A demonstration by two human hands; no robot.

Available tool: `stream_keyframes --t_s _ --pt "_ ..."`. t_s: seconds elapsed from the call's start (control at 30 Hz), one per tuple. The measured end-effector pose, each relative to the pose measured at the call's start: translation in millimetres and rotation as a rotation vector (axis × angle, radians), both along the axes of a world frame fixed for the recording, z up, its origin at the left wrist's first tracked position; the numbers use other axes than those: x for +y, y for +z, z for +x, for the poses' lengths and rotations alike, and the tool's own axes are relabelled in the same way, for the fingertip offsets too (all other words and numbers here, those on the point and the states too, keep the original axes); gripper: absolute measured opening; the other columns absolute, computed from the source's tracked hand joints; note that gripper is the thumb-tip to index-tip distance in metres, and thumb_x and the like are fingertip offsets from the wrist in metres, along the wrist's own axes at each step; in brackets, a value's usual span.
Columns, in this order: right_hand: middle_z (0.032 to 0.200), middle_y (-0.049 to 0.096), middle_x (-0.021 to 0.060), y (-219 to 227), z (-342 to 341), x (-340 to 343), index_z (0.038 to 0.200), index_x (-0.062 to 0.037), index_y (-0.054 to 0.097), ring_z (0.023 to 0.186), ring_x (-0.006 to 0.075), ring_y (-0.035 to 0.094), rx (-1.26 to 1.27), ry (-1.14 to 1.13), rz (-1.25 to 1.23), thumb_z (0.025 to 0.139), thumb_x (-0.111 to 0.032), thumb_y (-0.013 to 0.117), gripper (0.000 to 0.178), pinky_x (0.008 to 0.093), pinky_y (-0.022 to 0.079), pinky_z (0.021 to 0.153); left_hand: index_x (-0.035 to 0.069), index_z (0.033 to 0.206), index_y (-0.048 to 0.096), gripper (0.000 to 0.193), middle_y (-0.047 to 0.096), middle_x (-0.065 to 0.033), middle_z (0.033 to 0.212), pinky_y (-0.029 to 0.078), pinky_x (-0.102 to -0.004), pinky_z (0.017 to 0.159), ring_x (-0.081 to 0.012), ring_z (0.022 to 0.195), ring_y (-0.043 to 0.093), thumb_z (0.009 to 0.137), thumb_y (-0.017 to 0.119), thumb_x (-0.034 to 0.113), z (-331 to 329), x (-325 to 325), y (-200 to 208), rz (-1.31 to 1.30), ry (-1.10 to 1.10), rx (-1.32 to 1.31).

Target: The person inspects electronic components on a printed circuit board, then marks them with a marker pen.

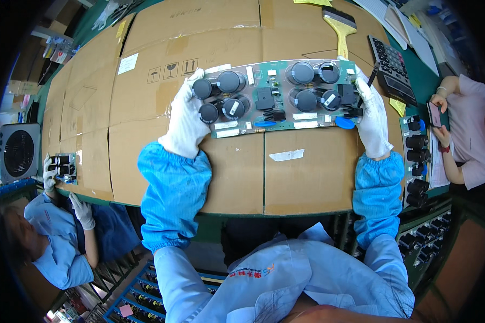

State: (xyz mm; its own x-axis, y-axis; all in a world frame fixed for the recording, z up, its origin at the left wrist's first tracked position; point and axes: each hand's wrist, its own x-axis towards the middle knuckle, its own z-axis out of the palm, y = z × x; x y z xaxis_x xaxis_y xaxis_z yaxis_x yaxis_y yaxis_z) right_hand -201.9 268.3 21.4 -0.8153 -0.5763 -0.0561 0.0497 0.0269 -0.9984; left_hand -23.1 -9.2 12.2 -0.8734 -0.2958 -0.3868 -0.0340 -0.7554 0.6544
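A long green circuit board is held up level above the cardboard-covered table. It carries several large black round capacitors, black blocks, white strips and two blue discs along its near edge. My left hand, in a white glove, is closed around the board's left end. At the other end my right hand, also white-gloved, grips the edge; a thin dark stick stands out by its fingers, and I cannot make out its kind. Some fingertips are hidden behind the board. Blue sleeve covers wrap both my forearms.
Flattened cardboard covers the table. A yellow-handled brush and a black calculator lie far right. Another board lies at the right edge. One person at left touches a small board; another at right holds a phone.
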Motion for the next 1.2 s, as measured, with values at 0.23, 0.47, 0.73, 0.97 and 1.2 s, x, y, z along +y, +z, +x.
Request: stream_keyframes --t_s 0.23,0.47,0.73,0.97,1.2 --pt "0.122 0.06 0.0107 -6 4 6 0.13 0.0031 0.054 0.11 0.014 0.056 0.259 -0.127 0.099 0.101 -0.026 0.044 0.043 0.0271 0.042 0.096 0.001 0.12 0.06 0.042 0.061 -0.009 0.109 0.047 -0.028 0.086 -0.0147 0.096 0.058 0.101 0.04 0.032 9 29 3 -0.478 0.169 0.072" --pt "0.126 0.055 0.0094 -3 13 -4 0.135 -0.0006 0.049 0.11 0.0161 0.057 0.209 -0.216 -0.068 0.102 -0.032 0.043 0.046 0.0284 0.047 0.093 -0.005 0.114 0.061 0.047 0.063 -0.016 0.116 0.047 -0.0332 0.092 -0.0212 0.101 0.06 0.1 0.034 0.031 30 41 14 -0.886 0.354 0.089" --pt "0.114 0.059 0.0097 -8 10 -1 0.141 -0.0022 0.042 0.101 0.0152 0.059 0.432 -0.185 -0.069 0.102 -0.04 0.038 0.054 0.0314 0.049 0.094 -0.005 0.115 0.054 0.047 0.062 -0.024 0.111 0.051 -0.0454 0.095 -0.0368 0.103 0.064 0.102 0.034 0.035 38 63 28 -0.848 0.382 0.195" --pt "0.108 0.062 0.0143 -7 13 -1 0.143 -0.0017 0.036 0.095 0.0168 0.062 0.439 -0.197 -0.109 0.101 -0.04 0.04 0.057 0.0361 0.052 0.092 -0.005 0.117 0.053 0.04 0.061 -0.0311 0.112 0.052 -0.0559 0.092 -0.0453 0.104 0.061 0.096 0.05 0.03 46 61 20 -0.544 0.33 0.464" --pt "0.117 0.06 0.0215 5 25 -11 0.143 0.0007 0.034 0.105 0.0251 0.062 0.347 -0.138 -0.22 0.096 -0.053 0.048 0.073 0.0374 0.05 0.093 0.001 0.123 0.055 0.047 0.059 -0.0288 0.118 0.049 -0.0577 0.094 -0.0443 0.115 0.056 0.095 0.055 0.039 59 58 16 -0.626 0.188 0.527"
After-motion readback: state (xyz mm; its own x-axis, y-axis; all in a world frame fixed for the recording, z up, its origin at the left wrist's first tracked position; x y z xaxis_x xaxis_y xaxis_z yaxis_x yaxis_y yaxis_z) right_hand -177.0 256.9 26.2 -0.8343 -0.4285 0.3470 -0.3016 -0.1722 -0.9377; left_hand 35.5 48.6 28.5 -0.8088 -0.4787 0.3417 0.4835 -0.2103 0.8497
